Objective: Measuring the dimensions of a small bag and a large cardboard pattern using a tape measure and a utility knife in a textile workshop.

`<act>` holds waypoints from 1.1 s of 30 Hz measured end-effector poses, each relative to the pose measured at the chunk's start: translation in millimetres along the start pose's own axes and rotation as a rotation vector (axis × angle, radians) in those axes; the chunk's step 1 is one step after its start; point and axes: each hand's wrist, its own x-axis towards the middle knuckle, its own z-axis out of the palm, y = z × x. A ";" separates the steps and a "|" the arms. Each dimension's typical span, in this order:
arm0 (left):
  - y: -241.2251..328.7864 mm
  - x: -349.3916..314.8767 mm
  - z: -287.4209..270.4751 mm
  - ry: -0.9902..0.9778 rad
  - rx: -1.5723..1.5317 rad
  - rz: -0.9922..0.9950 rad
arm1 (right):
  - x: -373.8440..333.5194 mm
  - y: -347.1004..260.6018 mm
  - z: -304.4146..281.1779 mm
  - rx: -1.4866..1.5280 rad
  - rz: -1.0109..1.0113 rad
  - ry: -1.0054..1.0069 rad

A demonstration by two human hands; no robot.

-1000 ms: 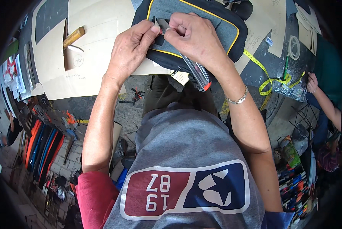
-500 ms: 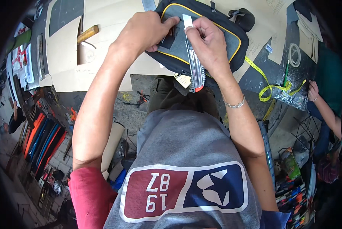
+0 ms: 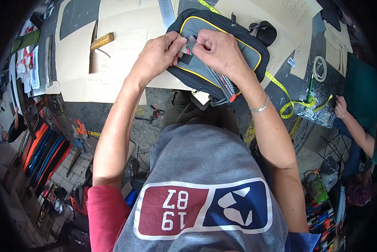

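Observation:
A black and grey bag (image 3: 250,49) with yellow piping lies on the table in front of me. My left hand (image 3: 161,53) is closed at the bag's left side, thumb and finger pinching a small label or patch (image 3: 185,59) that is mostly covered. My right hand (image 3: 222,51) grips a snap-off utility knife (image 3: 225,87) near its blade end, the handle slanting down toward me under the palm. The blade tip points at the pinched piece, close to my left fingertips; whether it touches cannot be made out. A pale tag (image 3: 201,97) hangs from the bag's near edge.
Brown paper patterns (image 3: 121,54) cover much of the table. A wooden-handled tool (image 3: 101,41) lies left, a metal ruler (image 3: 166,14) behind the bag. On the right are a yellow tape measure (image 3: 283,87), a clear coil (image 3: 319,69) and another person's hand (image 3: 341,105).
My hands have come closer together. The knife, raised and nearly upright before, now tilts left, its blade brought down to my left fingertips. My left hand has moved slightly nearer me.

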 end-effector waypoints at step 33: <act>7.4 4.8 4.6 0.110 -0.016 0.331 | -11.1 -7.0 -4.5 0.065 -0.013 0.137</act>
